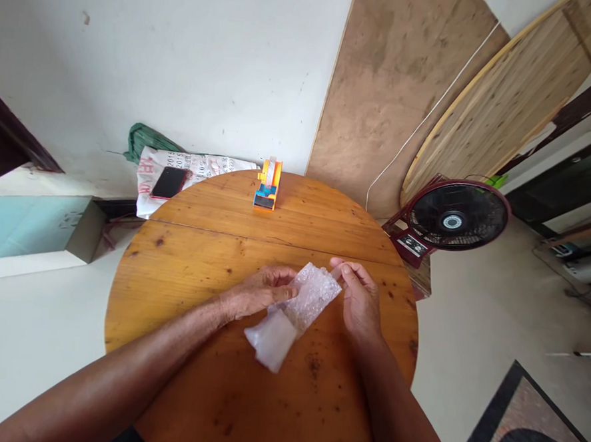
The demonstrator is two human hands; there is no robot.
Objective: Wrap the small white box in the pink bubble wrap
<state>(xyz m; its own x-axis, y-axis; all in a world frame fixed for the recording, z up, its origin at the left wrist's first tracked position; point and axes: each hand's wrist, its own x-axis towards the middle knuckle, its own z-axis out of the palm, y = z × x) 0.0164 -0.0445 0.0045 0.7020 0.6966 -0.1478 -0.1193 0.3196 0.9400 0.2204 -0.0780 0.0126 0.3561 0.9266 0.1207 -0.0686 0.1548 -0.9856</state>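
A clear bubble-wrap bag (297, 308) lies over the middle of a round wooden table (197, 262), its smooth end pointing toward me. My left hand (261, 291) is closed, pinching the bag's left edge near its top. My right hand (356, 295) is closed too, with fingertips pinched at the bag's upper right corner. Both forearms reach in from the bottom of the view.
An orange and blue tape dispenser (268, 183) stands at the table's far edge. A black phone (169, 182) rests on a printed white sack (198, 168) at the back left. A dark red floor fan (450, 220) stands right of the table, wooden boards leaning behind it.
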